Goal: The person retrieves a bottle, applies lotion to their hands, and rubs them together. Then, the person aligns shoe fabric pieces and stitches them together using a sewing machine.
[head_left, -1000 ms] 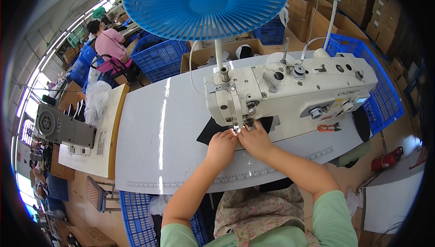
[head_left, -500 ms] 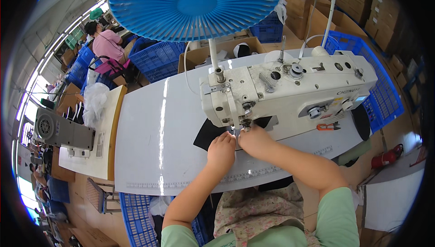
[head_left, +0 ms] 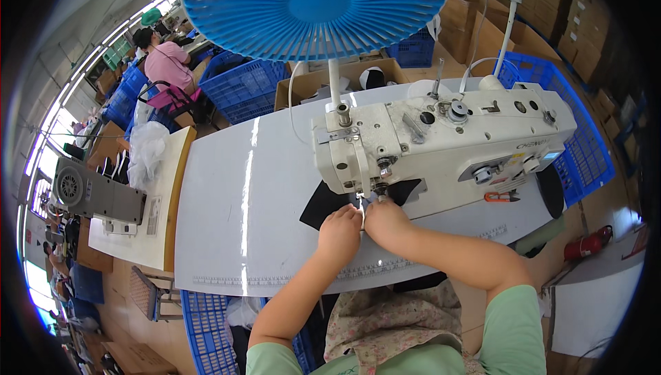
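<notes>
A black fabric piece (head_left: 318,207) lies under the head of a white sewing machine (head_left: 441,141), showing on both sides of the needle area. My left hand (head_left: 340,232) is closed at the fabric's near edge, fingers bent together. Close beside it, just in front of the presser foot, my right hand (head_left: 387,223) pinches the fabric too. A thin pale strip shows between the hands. My fingertips and the needle point are partly hidden by the machine head and the hands themselves.
Orange-handled thread snips (head_left: 501,196) lie on the white table (head_left: 220,210) at right. A blue fan-like round cover (head_left: 330,3) hangs over the far side. Blue crates (head_left: 241,86) and cardboard boxes stand around. A second machine (head_left: 96,190) is at left, and a person in pink (head_left: 169,65) sits farther off.
The view has shifted slightly, so the machine appears a little farther right and lower. More black fabric shows right of the needle area. Both hands stay close together at the fabric.
</notes>
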`<state>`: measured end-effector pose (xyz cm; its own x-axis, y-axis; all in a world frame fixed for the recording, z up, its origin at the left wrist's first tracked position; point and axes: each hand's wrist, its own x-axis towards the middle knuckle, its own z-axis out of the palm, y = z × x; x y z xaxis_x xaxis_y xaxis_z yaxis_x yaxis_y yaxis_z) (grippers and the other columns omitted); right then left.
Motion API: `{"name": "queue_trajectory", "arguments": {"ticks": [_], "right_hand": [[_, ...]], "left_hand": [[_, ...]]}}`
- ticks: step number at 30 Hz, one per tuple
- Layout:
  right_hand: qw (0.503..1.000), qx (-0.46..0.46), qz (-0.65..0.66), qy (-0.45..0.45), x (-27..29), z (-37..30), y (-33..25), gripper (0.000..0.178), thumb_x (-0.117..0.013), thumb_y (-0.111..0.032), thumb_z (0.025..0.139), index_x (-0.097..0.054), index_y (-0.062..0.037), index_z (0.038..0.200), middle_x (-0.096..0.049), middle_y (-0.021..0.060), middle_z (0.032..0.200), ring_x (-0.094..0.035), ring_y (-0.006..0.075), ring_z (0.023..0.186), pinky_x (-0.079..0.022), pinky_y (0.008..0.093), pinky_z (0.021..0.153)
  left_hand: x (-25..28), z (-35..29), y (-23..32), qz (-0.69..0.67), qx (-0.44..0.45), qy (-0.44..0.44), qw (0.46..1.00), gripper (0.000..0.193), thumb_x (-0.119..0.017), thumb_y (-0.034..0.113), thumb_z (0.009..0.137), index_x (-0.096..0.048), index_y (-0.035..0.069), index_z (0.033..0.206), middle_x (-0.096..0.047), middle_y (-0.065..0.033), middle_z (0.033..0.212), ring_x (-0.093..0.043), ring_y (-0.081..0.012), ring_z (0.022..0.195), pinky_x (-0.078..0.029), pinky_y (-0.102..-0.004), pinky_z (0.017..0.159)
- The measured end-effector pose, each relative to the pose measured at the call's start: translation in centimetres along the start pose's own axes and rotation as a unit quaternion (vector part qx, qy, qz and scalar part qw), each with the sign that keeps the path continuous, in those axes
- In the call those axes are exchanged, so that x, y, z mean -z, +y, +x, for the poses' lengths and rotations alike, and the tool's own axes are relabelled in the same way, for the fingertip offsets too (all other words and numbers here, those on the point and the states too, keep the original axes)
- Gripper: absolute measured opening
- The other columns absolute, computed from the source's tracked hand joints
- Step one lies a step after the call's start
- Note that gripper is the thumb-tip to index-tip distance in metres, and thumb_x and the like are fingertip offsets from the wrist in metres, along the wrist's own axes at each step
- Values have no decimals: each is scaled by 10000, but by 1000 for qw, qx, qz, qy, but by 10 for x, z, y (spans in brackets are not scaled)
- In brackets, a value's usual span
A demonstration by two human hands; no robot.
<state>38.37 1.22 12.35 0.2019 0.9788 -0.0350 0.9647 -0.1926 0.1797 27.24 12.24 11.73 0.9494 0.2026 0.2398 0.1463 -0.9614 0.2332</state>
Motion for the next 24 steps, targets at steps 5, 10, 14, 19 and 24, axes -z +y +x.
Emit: {"name": "queue_trajectory", "arguments": {"ticks": [5,10,14,19,24], "right_hand": [[1000,10,-10,21,-4,-3,2,122,-650,-92,773,-728,-44,853,-670,112,889,-642,264,895,-518,331,705],[998,22,-52,14,-1,-2,3,130,-627,-133,807,-739,-98,864,-666,64,892,-633,236,887,-468,361,721],[998,6,-46,44,-2,-3,2,138,-575,-125,811,-682,-42,836,-625,89,869,-623,238,847,-460,388,741],[996,9,-84,8,-2,0,3,155,-563,-134,827,-679,-50,887,-620,84,884,-623,216,839,-442,379,754],[993,11,-105,46,0,-1,6,168,-564,-135,825,-679,-43,905,-626,83,883,-627,214,836,-438,367,767]], "left_hand": [[0,-1,5,2,4,-8,1000,330,-618,61,783,-657,9,1106,-670,-145,1181,-591,-278,1206,-487,-397,971],[-1,1,7,-19,7,21,1000,281,-632,36,747,-664,40,1026,-687,-107,1103,-619,-273,1144,-520,-391,897],[-2,5,6,-49,1,57,997,182,-628,16,717,-642,55,894,-682,-76,953,-653,-267,1007,-545,-381,775],[-1,9,6,-51,-2,51,997,154,-618,8,706,-625,59,851,-658,-67,880,-656,-261,932,-544,-374,717],[-1,7,7,-58,0,75,995,223,-606,8,740,-662,49,952,-657,-89,957,-657,-274,954,-552,-390,762]]}}
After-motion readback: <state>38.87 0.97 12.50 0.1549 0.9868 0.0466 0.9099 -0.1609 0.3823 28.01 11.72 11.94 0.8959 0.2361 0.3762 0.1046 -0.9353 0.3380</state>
